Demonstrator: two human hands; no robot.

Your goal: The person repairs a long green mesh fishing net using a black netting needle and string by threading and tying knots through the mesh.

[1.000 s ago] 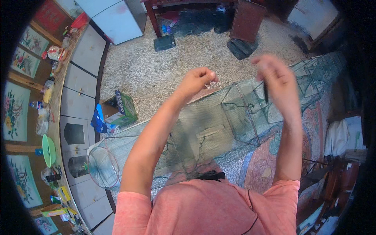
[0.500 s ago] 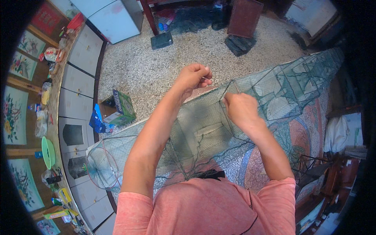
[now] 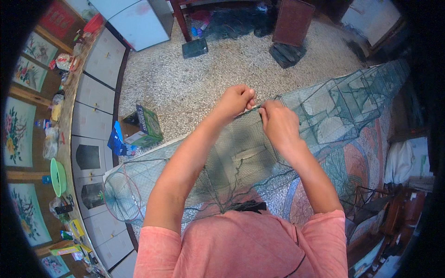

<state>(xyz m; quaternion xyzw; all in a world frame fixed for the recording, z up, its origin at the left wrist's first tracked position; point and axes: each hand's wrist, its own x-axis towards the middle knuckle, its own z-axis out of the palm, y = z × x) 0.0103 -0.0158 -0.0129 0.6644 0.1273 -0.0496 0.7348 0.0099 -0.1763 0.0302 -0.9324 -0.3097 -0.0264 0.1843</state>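
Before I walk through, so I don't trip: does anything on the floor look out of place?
The blue-and-green box does: it sits loose on the floor near the net, its flaps splayed open. I see nothing spilled.

Right grip (image 3: 282,123) over green netting (image 3: 245,148)

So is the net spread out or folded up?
Spread out: the net stretches lengthwise from beside the cabinets, across the picture, to the upper right.
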